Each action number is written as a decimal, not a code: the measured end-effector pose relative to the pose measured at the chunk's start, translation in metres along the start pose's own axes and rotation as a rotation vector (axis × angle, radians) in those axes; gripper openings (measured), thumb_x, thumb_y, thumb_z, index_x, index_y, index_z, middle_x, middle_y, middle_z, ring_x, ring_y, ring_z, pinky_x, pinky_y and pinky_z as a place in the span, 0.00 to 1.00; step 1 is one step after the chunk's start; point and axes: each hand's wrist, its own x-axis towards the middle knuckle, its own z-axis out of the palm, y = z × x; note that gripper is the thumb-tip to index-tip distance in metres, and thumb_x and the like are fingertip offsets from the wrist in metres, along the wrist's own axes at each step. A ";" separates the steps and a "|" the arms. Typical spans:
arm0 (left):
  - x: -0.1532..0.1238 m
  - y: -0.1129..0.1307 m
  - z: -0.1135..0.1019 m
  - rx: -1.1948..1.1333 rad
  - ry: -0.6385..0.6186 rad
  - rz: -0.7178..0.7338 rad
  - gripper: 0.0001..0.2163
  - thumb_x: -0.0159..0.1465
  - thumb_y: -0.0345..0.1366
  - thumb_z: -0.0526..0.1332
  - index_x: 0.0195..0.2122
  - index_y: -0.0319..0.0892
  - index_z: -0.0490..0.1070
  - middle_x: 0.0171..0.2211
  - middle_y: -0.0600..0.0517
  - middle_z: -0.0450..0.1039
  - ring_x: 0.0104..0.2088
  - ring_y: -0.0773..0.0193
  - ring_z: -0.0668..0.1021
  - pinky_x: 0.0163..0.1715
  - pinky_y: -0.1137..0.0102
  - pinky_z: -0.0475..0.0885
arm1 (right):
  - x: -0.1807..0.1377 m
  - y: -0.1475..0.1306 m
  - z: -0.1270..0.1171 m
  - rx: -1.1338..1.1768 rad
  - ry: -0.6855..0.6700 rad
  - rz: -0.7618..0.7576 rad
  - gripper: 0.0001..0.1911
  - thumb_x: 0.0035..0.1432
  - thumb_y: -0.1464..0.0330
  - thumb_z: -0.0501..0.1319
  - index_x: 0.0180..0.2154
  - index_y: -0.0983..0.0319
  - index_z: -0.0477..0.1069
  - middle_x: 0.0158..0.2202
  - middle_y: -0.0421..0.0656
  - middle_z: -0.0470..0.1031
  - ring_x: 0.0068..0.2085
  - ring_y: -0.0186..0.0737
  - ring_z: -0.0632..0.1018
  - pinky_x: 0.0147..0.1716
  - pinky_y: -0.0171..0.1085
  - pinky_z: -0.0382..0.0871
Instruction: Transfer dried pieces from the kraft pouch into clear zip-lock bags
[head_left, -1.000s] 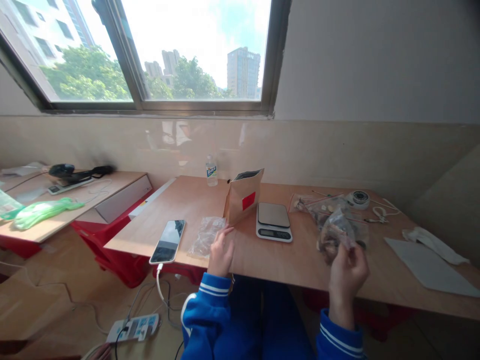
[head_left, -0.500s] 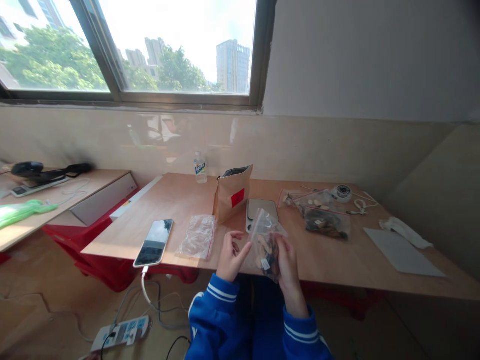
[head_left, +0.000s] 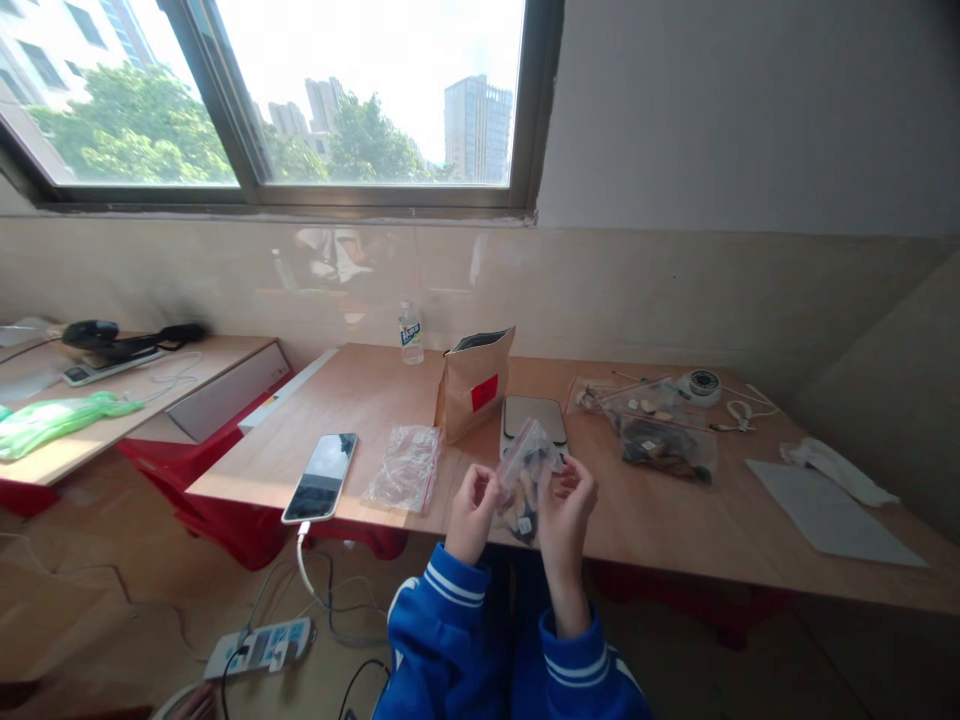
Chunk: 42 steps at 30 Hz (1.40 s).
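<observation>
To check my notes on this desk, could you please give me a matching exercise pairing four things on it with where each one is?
Things:
1. small zip bag
2. phone
3. brown paper pouch
4. water bottle

Places:
A. standing at the back of the desk near the wall
B. lying flat at the desk's near left edge, with a cable plugged in
C. held between the left hand and the right hand
D. standing open-topped just left of the scale

Pairs: 1-C, 2-B, 3-D, 4-A
</observation>
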 end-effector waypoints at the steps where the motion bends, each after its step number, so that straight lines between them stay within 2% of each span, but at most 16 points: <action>1: 0.000 -0.001 0.000 -0.001 0.030 0.005 0.19 0.53 0.53 0.61 0.28 0.42 0.60 0.22 0.57 0.64 0.24 0.69 0.69 0.27 0.72 0.67 | 0.000 -0.003 -0.001 -0.063 0.048 -0.058 0.26 0.54 0.54 0.57 0.49 0.65 0.62 0.42 0.51 0.67 0.39 0.43 0.69 0.42 0.45 0.65; 4: 0.002 -0.003 -0.001 0.009 0.112 -0.012 0.19 0.53 0.53 0.61 0.29 0.42 0.62 0.25 0.55 0.66 0.27 0.67 0.73 0.30 0.70 0.70 | -0.001 -0.012 -0.006 -0.158 0.148 -0.117 0.26 0.55 0.56 0.58 0.50 0.65 0.61 0.42 0.52 0.66 0.38 0.43 0.67 0.45 0.47 0.62; 6: 0.002 -0.004 -0.001 0.055 0.147 -0.008 0.18 0.54 0.52 0.61 0.30 0.41 0.62 0.27 0.54 0.68 0.29 0.65 0.74 0.32 0.69 0.70 | -0.002 -0.019 -0.008 -0.099 0.111 -0.075 0.21 0.58 0.57 0.55 0.47 0.64 0.62 0.40 0.50 0.67 0.37 0.42 0.68 0.43 0.44 0.64; 7: 0.001 -0.005 -0.001 0.089 0.149 0.006 0.17 0.55 0.52 0.61 0.30 0.41 0.63 0.27 0.53 0.68 0.30 0.64 0.75 0.33 0.69 0.70 | -0.003 -0.023 -0.009 -0.046 0.029 -0.047 0.18 0.59 0.57 0.53 0.45 0.63 0.63 0.39 0.49 0.68 0.37 0.42 0.69 0.41 0.43 0.65; 11: -0.003 -0.006 0.004 0.174 0.084 0.070 0.14 0.58 0.49 0.59 0.33 0.42 0.64 0.30 0.51 0.71 0.33 0.63 0.75 0.35 0.69 0.70 | -0.009 -0.035 -0.007 0.135 -0.477 0.031 0.15 0.60 0.57 0.53 0.39 0.60 0.68 0.38 0.46 0.73 0.38 0.41 0.74 0.39 0.39 0.68; 13: -0.005 -0.005 0.007 0.174 0.040 0.082 0.13 0.60 0.48 0.57 0.34 0.42 0.64 0.33 0.50 0.72 0.36 0.61 0.76 0.38 0.67 0.70 | -0.012 -0.036 -0.004 0.174 -0.546 0.076 0.14 0.57 0.57 0.57 0.40 0.60 0.68 0.37 0.45 0.74 0.36 0.40 0.75 0.36 0.37 0.70; 18: -0.007 -0.001 0.011 0.184 -0.057 0.125 0.14 0.61 0.48 0.55 0.36 0.42 0.65 0.35 0.49 0.71 0.38 0.61 0.75 0.41 0.67 0.69 | -0.008 -0.033 -0.003 0.250 -0.505 0.131 0.16 0.53 0.57 0.61 0.38 0.62 0.71 0.35 0.45 0.77 0.36 0.41 0.77 0.37 0.38 0.72; 23: -0.006 -0.005 0.012 0.250 0.007 0.103 0.16 0.64 0.50 0.49 0.30 0.42 0.63 0.28 0.52 0.66 0.31 0.65 0.70 0.34 0.70 0.66 | -0.002 -0.032 -0.009 0.288 -0.561 0.182 0.16 0.52 0.56 0.61 0.33 0.63 0.74 0.33 0.46 0.79 0.35 0.43 0.79 0.37 0.40 0.73; 30: 0.002 -0.002 0.011 0.414 0.013 0.155 0.14 0.63 0.46 0.50 0.25 0.43 0.59 0.22 0.56 0.60 0.26 0.68 0.65 0.28 0.73 0.61 | -0.003 -0.036 -0.005 0.249 -0.554 0.141 0.16 0.52 0.56 0.61 0.31 0.62 0.74 0.30 0.46 0.79 0.31 0.43 0.79 0.32 0.39 0.74; 32: 0.004 0.002 0.010 0.454 0.019 0.167 0.13 0.62 0.44 0.51 0.23 0.43 0.58 0.20 0.57 0.58 0.23 0.69 0.64 0.26 0.73 0.59 | 0.002 -0.034 -0.006 0.181 -0.477 0.112 0.15 0.51 0.56 0.62 0.29 0.62 0.73 0.27 0.45 0.78 0.28 0.43 0.78 0.30 0.38 0.72; 35: 0.008 0.011 0.006 0.475 0.148 0.179 0.13 0.61 0.43 0.53 0.21 0.43 0.57 0.18 0.58 0.57 0.21 0.70 0.62 0.24 0.73 0.57 | 0.020 -0.027 -0.012 0.085 -0.171 0.136 0.16 0.48 0.55 0.63 0.27 0.62 0.72 0.24 0.45 0.77 0.26 0.42 0.77 0.28 0.38 0.70; 37: 0.011 0.017 0.001 0.458 0.192 0.182 0.14 0.60 0.44 0.54 0.21 0.43 0.58 0.17 0.58 0.58 0.21 0.70 0.63 0.24 0.73 0.58 | 0.036 -0.025 -0.017 0.109 -0.044 0.164 0.18 0.46 0.54 0.64 0.28 0.64 0.72 0.24 0.45 0.77 0.25 0.42 0.76 0.26 0.38 0.70; 40: 0.015 0.021 -0.005 0.375 0.087 0.173 0.16 0.61 0.49 0.53 0.23 0.42 0.64 0.20 0.55 0.65 0.23 0.68 0.68 0.26 0.72 0.62 | 0.053 -0.033 -0.023 0.216 -0.105 0.126 0.20 0.47 0.53 0.63 0.31 0.64 0.72 0.26 0.46 0.77 0.26 0.41 0.77 0.26 0.37 0.71; 42: 0.019 0.020 -0.006 0.285 0.070 0.138 0.21 0.62 0.53 0.49 0.25 0.41 0.68 0.24 0.52 0.70 0.24 0.67 0.70 0.28 0.70 0.64 | 0.060 -0.047 -0.022 0.271 -0.161 0.095 0.19 0.49 0.54 0.63 0.32 0.65 0.72 0.27 0.46 0.78 0.26 0.40 0.77 0.24 0.36 0.71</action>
